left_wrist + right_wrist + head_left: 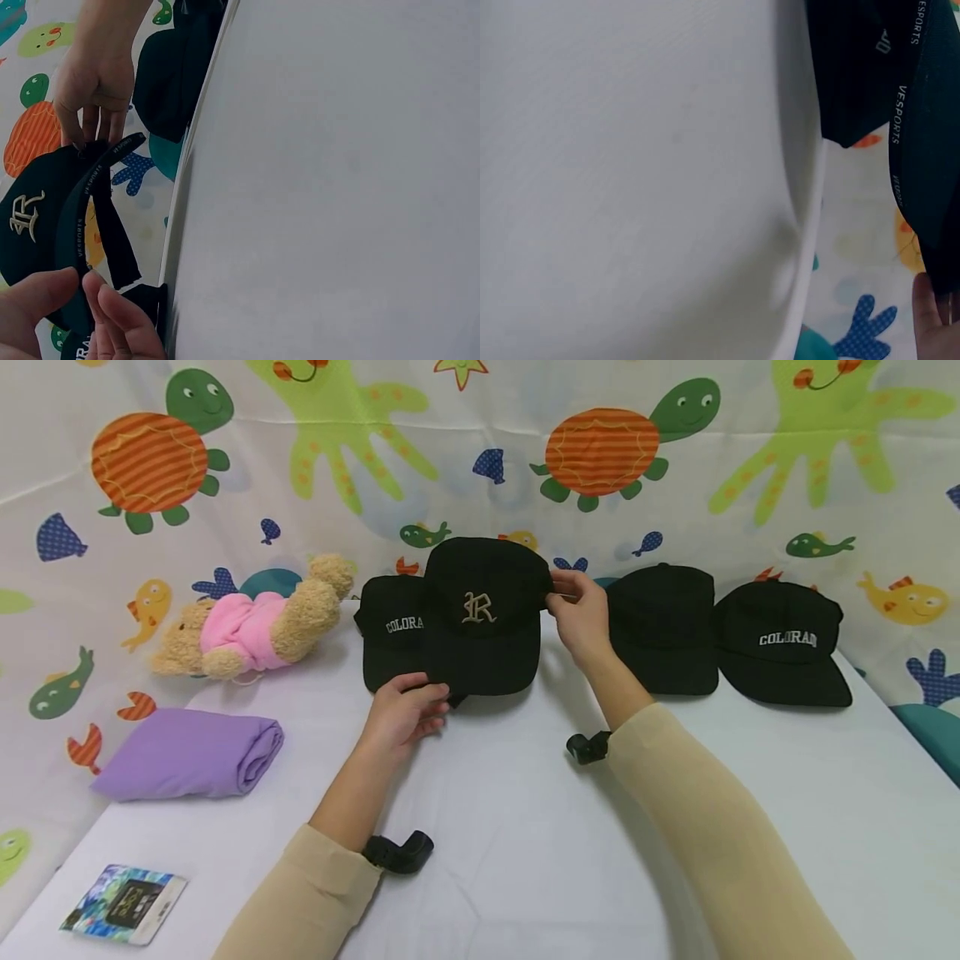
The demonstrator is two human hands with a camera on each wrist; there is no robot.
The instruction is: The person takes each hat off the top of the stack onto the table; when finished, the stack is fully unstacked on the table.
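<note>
A black cap with a gold letter R [480, 610] is held up above the white table by both hands. At the lower left of its brim is my left hand [405, 714]; in the left wrist view its thumb [49, 296] and fingertips pinch the cap's edge. My right hand [581, 614] grips the cap's right side between thumb and fingers. Behind it, partly covered, stands another black cap with white lettering [392, 627]. The right wrist view catches the held cap's inner band [907, 112], printed with white letters, and a bit of my right hand [937, 330].
Farther right on the table [510, 827] sit a plain black cap [663, 631] and a black COLORADO cap [787, 643]. To the left lie a teddy bear in pink [247, 627], a folded purple cloth [187, 756] and a colourful packet [123, 906]. A patterned curtain [480, 410] hangs behind.
</note>
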